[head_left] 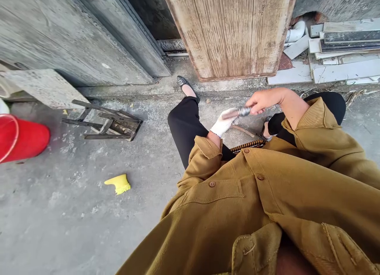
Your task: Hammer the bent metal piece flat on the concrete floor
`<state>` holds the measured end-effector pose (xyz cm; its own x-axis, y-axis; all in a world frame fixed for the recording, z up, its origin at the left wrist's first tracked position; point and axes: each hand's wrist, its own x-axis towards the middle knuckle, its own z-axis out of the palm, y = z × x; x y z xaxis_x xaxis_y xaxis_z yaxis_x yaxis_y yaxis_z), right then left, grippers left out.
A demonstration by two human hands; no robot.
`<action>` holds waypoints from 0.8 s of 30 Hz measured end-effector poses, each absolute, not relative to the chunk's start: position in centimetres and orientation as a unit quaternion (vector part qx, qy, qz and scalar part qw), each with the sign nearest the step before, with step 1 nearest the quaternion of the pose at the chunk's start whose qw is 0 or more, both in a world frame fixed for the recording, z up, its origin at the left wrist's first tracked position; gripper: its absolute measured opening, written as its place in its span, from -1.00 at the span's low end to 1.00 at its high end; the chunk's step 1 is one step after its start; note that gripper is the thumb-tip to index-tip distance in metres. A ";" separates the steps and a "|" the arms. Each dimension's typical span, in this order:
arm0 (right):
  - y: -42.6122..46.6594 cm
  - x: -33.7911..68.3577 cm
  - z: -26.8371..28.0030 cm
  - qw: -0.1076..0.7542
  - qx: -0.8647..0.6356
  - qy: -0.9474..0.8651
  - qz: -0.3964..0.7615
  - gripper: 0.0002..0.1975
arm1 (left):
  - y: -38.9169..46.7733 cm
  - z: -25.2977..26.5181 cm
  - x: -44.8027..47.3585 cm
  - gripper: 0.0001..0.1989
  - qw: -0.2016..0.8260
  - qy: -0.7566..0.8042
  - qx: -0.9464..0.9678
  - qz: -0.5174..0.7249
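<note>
My left hand (223, 124), in a white glove, is closed about a short brown stick-like piece with a silvery, ridged end (244, 111). The brown part lies across the glove, slightly blurred. My right hand (261, 101) is bare, its fingers bent and pinched together at the silvery end. Both hands meet between my spread knees, above the concrete floor. Just below them a thin brown stick (245, 130) shows in part. Next to it, a black-and-yellow striped edge (247, 146) peeks out above my shirt; the rest is hidden.
A small wooden stool (111, 120) lies on its side to the left, near a red bucket (26, 138). A yellow glove-like piece (118, 184) is on the floor. Ahead leans a wooden panel (231, 33); boards and tiles (344, 53) are stacked at the right by a white pipe (297, 31).
</note>
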<state>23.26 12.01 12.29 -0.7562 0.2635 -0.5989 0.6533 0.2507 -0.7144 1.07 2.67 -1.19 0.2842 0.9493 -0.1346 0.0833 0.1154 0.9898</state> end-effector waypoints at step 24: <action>11.6 22.8 10.7 0.370 0.301 0.763 -0.436 -0.83 | 2.6 0.0 0.0 -0.67 0.475 0.520 0.550 0.448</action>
<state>22.79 11.65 10.74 -0.5449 0.1368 -0.8273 0.7824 0.4379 -0.4428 -0.04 2.64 -0.03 0.0576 0.9983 -0.0024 0.1470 -0.0061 0.9891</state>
